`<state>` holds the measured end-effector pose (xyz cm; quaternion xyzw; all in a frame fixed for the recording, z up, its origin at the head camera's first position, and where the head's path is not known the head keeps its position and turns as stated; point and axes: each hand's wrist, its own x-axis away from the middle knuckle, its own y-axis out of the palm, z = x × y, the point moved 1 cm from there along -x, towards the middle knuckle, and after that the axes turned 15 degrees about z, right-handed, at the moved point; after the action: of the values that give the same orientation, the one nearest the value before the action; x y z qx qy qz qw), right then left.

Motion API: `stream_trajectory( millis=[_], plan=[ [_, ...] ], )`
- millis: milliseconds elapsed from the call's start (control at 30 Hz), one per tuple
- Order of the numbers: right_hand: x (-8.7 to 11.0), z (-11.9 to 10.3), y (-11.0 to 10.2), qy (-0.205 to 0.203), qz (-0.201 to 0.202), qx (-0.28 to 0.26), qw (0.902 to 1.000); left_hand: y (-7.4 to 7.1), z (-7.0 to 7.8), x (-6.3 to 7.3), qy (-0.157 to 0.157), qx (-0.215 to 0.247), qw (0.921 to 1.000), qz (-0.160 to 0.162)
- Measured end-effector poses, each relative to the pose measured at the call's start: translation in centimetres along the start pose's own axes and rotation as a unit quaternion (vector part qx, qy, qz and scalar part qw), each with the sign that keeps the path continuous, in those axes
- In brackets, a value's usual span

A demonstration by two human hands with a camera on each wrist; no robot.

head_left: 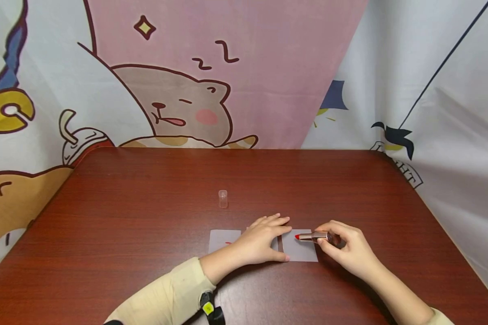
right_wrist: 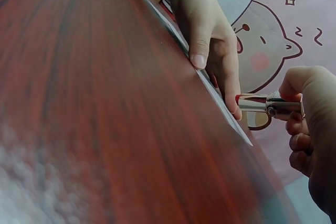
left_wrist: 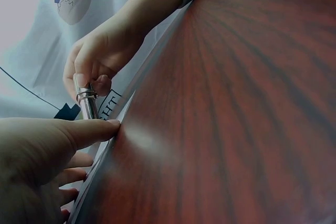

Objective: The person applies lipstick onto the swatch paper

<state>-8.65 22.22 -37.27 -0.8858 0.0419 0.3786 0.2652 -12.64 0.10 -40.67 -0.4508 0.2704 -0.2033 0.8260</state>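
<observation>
My right hand (head_left: 354, 248) grips a lipstick (head_left: 309, 236) with a shiny metal tube, its red tip pointing left over a white paper square (head_left: 302, 253). My left hand (head_left: 258, 243) lies with spread fingers over the paper, thumb and fingertips at the left edge of that square. Another white paper (head_left: 217, 239) shows left of the left hand and bears a small red mark (head_left: 228, 243); the left hand partly covers it. In the right wrist view the lipstick (right_wrist: 254, 102) is held by its base, the red tip close by the left fingertips.
A small clear cap (head_left: 222, 198) stands on the reddish-brown wooden table (head_left: 146, 203), beyond the papers. Behind the table's far edge hangs a cartoon-printed cloth (head_left: 276, 67), which continues along the right side.
</observation>
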Motion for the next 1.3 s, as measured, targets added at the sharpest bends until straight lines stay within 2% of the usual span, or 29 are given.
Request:
stream_trajectory(
  millis=[267,533,633,1300],
  plan=[
    [0.0,0.0,0.2,0.011,-0.002,0.005,0.9999,0.0,0.0,0.0,0.0,0.004,1.0,0.002],
    [1.3,3.2,0.8,0.01,-0.011,0.016,0.9997,0.1,0.0,-0.1,0.0,0.007,1.0,0.001],
    [1.5,3.6,0.9,0.008,-0.015,0.017,0.9997,0.0,0.0,0.0,0.0,0.007,1.0,0.0],
    [0.5,2.8,1.0,-0.016,-0.046,0.018,0.9987,-0.1,0.1,-0.1,0.004,0.003,1.0,0.006]
  ],
)
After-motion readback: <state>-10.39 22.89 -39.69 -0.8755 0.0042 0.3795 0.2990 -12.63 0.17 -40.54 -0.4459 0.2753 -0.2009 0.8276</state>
